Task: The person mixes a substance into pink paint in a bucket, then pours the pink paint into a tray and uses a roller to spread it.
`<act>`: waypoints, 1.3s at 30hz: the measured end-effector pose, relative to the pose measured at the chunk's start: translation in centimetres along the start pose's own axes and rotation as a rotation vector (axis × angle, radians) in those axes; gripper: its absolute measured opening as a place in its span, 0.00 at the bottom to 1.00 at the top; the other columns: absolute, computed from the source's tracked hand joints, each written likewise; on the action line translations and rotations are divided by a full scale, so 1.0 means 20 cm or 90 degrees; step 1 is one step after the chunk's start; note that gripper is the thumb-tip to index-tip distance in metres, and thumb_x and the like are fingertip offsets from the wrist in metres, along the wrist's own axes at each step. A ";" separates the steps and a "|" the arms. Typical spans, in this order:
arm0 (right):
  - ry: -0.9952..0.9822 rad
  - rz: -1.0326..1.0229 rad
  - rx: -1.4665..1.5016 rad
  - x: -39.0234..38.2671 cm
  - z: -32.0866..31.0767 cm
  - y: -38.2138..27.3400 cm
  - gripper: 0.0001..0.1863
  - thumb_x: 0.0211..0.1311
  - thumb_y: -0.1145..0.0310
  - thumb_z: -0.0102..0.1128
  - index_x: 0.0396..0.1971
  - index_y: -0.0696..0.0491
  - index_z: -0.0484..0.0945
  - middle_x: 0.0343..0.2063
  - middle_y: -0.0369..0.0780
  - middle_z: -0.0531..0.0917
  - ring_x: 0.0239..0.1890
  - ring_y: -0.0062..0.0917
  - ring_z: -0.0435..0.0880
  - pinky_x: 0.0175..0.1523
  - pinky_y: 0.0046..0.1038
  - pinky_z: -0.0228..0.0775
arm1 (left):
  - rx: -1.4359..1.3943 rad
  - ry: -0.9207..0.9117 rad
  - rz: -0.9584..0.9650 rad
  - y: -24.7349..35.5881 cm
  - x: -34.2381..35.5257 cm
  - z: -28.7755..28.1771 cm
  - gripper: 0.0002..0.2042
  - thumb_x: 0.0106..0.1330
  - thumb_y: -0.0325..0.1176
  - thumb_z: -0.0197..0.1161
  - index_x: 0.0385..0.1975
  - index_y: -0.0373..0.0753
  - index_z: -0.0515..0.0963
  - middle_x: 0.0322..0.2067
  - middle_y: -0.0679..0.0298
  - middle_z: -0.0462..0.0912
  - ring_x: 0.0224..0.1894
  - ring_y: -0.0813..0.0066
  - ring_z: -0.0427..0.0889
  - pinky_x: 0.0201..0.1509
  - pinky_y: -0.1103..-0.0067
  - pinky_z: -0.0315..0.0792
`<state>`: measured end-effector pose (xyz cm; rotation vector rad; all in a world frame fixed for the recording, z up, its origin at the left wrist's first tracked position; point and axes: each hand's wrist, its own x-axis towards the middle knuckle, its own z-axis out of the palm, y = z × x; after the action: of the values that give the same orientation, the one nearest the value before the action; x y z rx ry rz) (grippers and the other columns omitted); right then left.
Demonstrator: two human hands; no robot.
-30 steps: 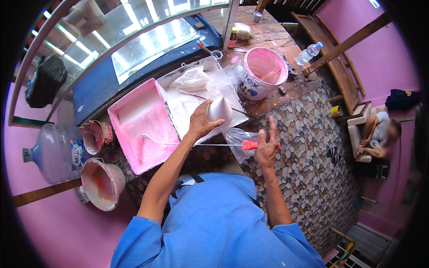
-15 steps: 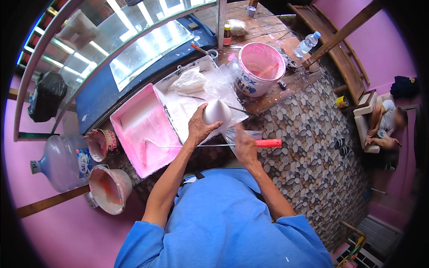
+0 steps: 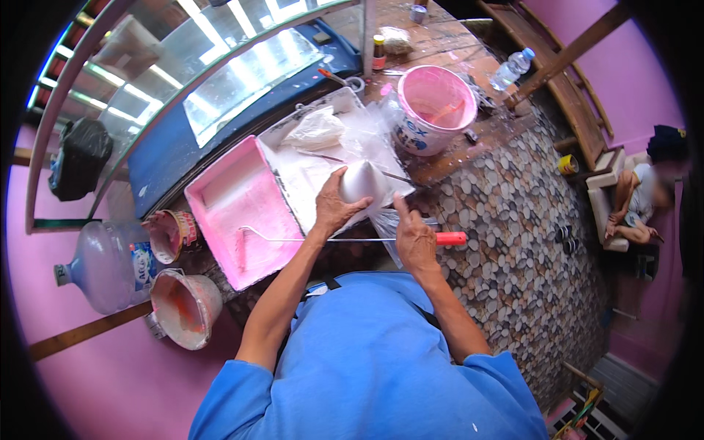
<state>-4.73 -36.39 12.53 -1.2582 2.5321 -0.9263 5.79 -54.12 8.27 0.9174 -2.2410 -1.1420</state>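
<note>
My left hand (image 3: 337,205) is wrapped round a smooth white cone-shaped object (image 3: 361,183), its point upward, over the white tray (image 3: 308,183). Just right of it is my right hand (image 3: 416,240), index finger stretched out toward the cone and the other fingers partly curled. I see nothing held in it. A paint roller (image 3: 345,240) lies with its head in the pink paint tray (image 3: 213,180); its thin rod and red handle (image 3: 451,238) pass behind my right hand. Clear plastic (image 3: 392,224) hangs by that hand.
A pink-smeared bucket (image 3: 440,72) stands at the far right, a water bottle (image 3: 511,70) beyond it. Left are a paint can (image 3: 167,236), a tilted bucket (image 3: 209,308) and a large water jug (image 3: 99,268). A glass-fronted case (image 3: 158,176) borders the trays. Someone (image 3: 639,194) sits at far right.
My right hand, blurred before, is now sharp and a little farther right, with its index finger extended. The left hand keeps its hold on the cone; the whole view has shifted slightly.
</note>
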 end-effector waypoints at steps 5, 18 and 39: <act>-0.105 0.095 0.193 0.03 -0.09 -0.06 0.26 0.63 0.71 0.48 0.63 0.51 0.62 0.28 0.50 0.81 0.29 0.41 0.83 0.38 0.42 0.73 | 0.091 0.008 0.077 -0.02 0.03 0.02 0.42 0.41 0.49 0.76 0.58 0.38 0.66 0.53 0.50 0.72 0.57 0.56 0.71 0.61 0.67 0.66; -0.278 0.282 0.775 0.00 -0.19 0.04 0.14 0.66 0.71 0.50 0.50 0.54 0.65 0.24 0.37 0.76 0.21 0.17 0.74 0.27 0.17 0.67 | -0.054 -0.097 0.004 0.08 0.22 -0.03 0.20 0.61 0.44 0.63 0.52 0.45 0.76 0.50 0.54 0.79 0.52 0.59 0.79 0.57 0.71 0.71; -0.273 0.375 0.772 0.01 -0.22 -0.12 0.18 0.70 0.62 0.49 0.54 0.57 0.69 0.19 0.35 0.75 0.16 0.14 0.71 0.21 0.16 0.63 | -0.236 -0.197 -0.081 0.08 0.30 0.04 0.11 0.65 0.39 0.62 0.43 0.41 0.81 0.33 0.69 0.84 0.38 0.82 0.78 0.45 0.80 0.71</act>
<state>-5.09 -35.67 17.41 -0.2506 1.3484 -1.4271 0.73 -57.39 9.74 0.7789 -2.1102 -1.7906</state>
